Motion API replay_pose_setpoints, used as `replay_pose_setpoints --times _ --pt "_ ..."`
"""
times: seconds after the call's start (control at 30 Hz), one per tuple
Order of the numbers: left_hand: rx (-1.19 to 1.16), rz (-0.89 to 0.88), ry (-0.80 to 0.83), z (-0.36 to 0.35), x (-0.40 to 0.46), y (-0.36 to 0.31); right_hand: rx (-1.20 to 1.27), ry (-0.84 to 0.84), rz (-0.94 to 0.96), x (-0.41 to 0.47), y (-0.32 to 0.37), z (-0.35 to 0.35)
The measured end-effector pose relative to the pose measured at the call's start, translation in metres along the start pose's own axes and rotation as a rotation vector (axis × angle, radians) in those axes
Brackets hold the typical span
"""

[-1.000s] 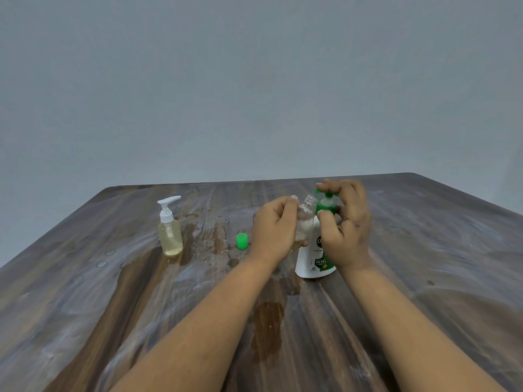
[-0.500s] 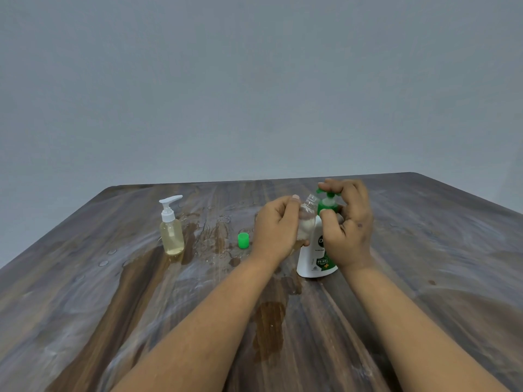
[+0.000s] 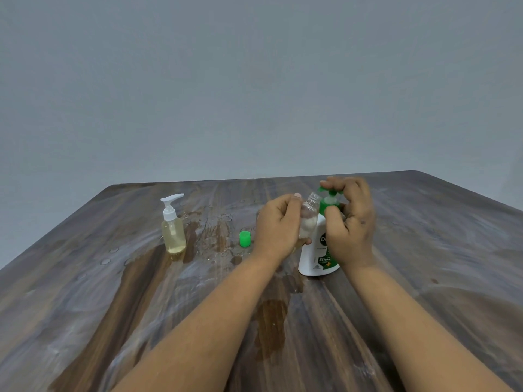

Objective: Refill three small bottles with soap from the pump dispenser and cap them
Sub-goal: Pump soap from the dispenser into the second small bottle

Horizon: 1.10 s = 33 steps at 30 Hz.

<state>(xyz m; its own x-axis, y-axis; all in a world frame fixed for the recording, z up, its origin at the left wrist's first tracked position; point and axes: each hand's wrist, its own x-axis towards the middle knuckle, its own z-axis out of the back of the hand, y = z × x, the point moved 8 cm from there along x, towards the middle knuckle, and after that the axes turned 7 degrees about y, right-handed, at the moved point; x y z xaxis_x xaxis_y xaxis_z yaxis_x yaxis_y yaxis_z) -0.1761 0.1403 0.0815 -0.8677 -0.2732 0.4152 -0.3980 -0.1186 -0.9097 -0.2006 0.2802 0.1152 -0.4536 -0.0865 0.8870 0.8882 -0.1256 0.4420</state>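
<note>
Two hands worked at the white pump dispenser [image 3: 314,256], centre-right on the desk [image 3: 424,278]. Label print: "99.99%" readable, brand cut off by the fingers, only "D" showed. Left hand [image 3: 278,224] had its grip clamped on a small clear bottle [image 3: 308,219], tilted, open mouth up against the green pump spout [image 3: 329,193]. Right hand [image 3: 349,219] curled over the pump head, thumb on the collar. Green cap [image 3: 244,239] lay loose just left of the left hand. Small pump bottle [image 3: 173,230] of yellow liquid stood far left. Desk was wood-grain, wet and streaked; plain grey wall [image 3: 254,80] behind.
</note>
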Motion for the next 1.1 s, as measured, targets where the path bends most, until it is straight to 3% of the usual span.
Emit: replay_pose_setpoints --times 1.1 --pt "0.020 0.002 -0.004 -0.0002 0.0007 0.0025 -0.024 -0.009 -0.034 0.0001 -0.0050 -0.0009"
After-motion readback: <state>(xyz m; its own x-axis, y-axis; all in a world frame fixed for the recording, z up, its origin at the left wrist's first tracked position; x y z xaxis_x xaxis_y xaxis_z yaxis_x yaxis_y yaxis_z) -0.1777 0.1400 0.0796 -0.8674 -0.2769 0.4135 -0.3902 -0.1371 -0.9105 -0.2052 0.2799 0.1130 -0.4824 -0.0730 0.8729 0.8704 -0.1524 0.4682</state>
